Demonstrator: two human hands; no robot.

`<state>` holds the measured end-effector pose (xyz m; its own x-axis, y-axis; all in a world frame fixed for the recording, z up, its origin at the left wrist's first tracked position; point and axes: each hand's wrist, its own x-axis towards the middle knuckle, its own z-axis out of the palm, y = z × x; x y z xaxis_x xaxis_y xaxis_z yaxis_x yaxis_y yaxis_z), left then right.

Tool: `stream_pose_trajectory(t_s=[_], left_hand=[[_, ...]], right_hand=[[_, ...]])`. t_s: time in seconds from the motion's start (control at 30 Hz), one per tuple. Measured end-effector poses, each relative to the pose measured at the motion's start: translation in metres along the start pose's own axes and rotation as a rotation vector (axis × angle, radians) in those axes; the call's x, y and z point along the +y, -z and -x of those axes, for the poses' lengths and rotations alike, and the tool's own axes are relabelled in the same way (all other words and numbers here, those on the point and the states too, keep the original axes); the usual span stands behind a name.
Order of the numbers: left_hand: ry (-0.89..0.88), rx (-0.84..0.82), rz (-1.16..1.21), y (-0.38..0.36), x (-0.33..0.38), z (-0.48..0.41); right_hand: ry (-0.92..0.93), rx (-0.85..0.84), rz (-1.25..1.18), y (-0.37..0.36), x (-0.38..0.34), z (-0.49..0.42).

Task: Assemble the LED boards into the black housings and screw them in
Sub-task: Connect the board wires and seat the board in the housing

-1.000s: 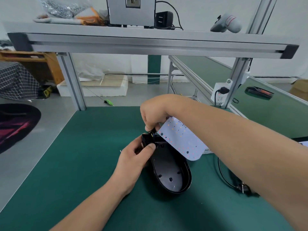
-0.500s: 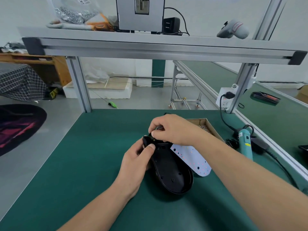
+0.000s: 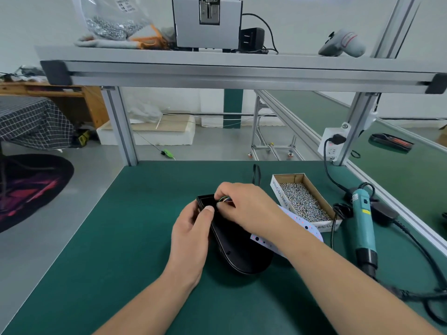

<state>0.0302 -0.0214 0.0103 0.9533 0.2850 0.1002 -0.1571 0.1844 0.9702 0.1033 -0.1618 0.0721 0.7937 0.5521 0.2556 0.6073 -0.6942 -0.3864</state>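
A green tabletop [image 3: 96, 262] sits under an aluminium shelf [image 3: 242, 71], with a white wall [image 3: 36, 25] behind. On the grey floor [image 3: 84, 170] beyond are a dark round rug [image 3: 31, 187], a wooden desk [image 3: 79, 102] and a white foam block [image 3: 150, 136].

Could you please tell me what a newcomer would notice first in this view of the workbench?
Two bare hands meet mid-mat over a black housing: the left hand grips its left edge, and the right hand pinches coloured wires at its far end. A white LED board pokes out from under the right forearm. Further right are a box of screws and a teal screwdriver.
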Motion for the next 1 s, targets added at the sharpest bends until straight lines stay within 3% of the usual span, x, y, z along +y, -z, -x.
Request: stream_pose_trajectory(t_s=[0.33,0.53,1.0], left_hand=[[-0.047,-0.012,0.004,-0.001,0.003,0.003],[-0.076,-0.024,-0.027,-0.003,0.004,0.005],[-0.087,-0.013,-0.115,-0.005,0.005,0.011]], right_hand=[[-0.042,0.121,-0.139,-0.011,0.004,0.011],[-0.089,0.167,-0.053,-0.017,-0.005,0.009],[0.035,-0.122,0.122,0.001,-0.008,0.009]])
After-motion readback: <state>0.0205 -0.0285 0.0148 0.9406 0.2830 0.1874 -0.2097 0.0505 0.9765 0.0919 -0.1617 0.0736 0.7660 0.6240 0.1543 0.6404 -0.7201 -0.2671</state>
